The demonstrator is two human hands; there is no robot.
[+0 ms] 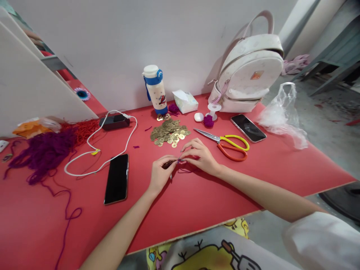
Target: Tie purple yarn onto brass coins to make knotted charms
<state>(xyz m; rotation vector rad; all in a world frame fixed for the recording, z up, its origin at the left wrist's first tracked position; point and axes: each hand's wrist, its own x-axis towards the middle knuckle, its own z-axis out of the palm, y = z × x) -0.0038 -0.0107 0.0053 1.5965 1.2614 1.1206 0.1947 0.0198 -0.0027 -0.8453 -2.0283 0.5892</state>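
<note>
Near the middle of the red table, my left hand (163,173) is closed in a pinch on a small dark brown item and purple yarn. My right hand (200,156) meets it fingertip to fingertip, its thumb and index finger pinching the same purple yarn (187,171), which loops down onto the table below. The exact shape of the dark item is hidden by my fingers. Just beyond my hands lies a pile of brass-coloured coins with holes (170,131). Scissors with yellow and orange handles (222,141) rest to the right of my right hand.
Left: black phone (117,179), white cable (90,146), black power bank (115,122), purple yarn heap (46,150), red shreds (86,131). Back: bottle (156,90), tissue pack (186,102), spool (214,108), small yarn ball (208,121), white backpack (247,75). Right: second phone (248,128), plastic bag (284,116).
</note>
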